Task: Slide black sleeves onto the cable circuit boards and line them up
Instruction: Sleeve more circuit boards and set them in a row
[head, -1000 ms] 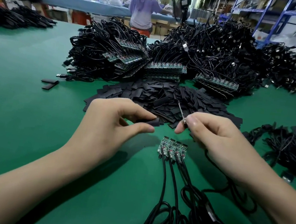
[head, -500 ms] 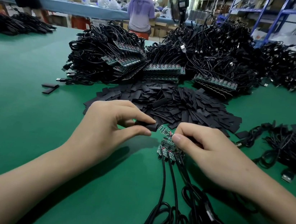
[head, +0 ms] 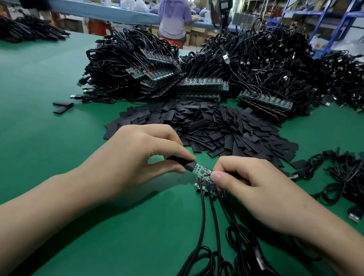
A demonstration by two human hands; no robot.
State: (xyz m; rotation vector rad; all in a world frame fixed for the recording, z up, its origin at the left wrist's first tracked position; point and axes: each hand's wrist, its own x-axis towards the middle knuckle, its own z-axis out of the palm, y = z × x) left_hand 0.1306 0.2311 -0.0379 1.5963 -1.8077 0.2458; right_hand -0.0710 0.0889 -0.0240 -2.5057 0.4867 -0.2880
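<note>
Left hand (head: 141, 155) pinches black sleeve (head: 182, 162) between thumb and fingers; right hand (head: 255, 189) pinches circuit board (head: 202, 170) at cable end. Board tip sits at sleeve mouth, just above green counter (head: 37, 142). Best approach: keep board level with opening, push straight, avoid snagging components.

no text, number or brand is showing clearly enough to read anywhere in the view. a faint darker print is sitting on the back of the pale purple cotton t-shirt (head: 173, 14) seen at the long blue-topped bench (head: 89, 9) far behind, but its shapes are blurring into a smudge. tiny pale markings are dotting the small green circuit board (head: 202, 171) in the foreground, and they are coming out too small to make out.
</note>
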